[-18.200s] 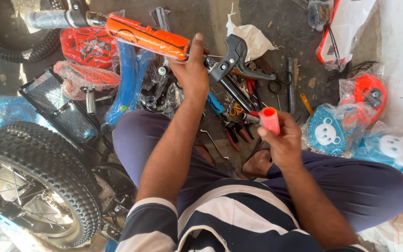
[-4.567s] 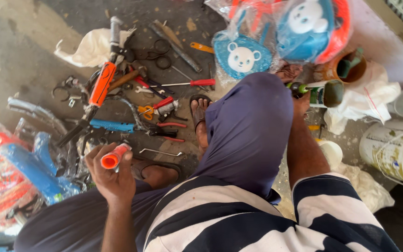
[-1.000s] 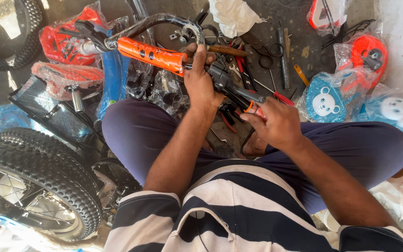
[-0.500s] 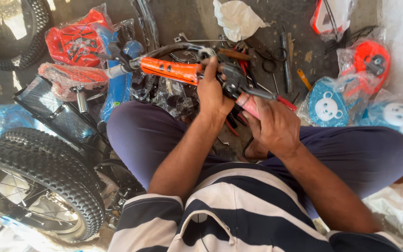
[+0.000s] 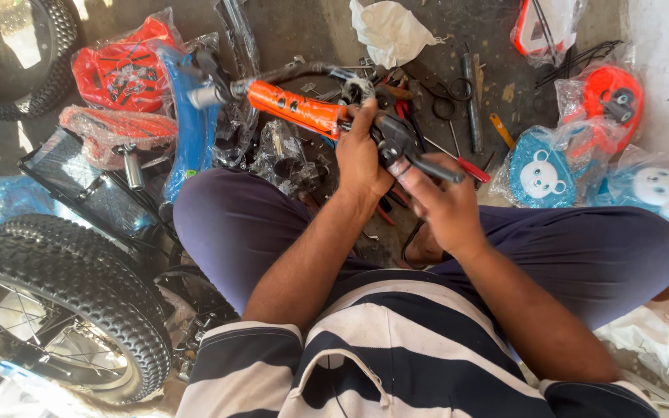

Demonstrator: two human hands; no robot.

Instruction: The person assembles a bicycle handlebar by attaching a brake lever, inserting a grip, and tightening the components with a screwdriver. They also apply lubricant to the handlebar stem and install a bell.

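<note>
Left hand [image 5: 361,159] gripping orange plastic-wrapped bicycle handlebar tube [image 5: 297,109] above left knee, right hand [image 5: 444,203] fingers curled on black metal brake lever [image 5: 412,155] at tube's end, scattered hand tools [image 5: 458,116] on floor beyond, black knobby tyre [image 5: 79,286] lower left

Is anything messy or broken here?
Nothing looks broken. It is messy: loose tools lie scattered on the floor beyond the handlebar that the left hand grips, and a crumpled white cloth sits past them.
</note>
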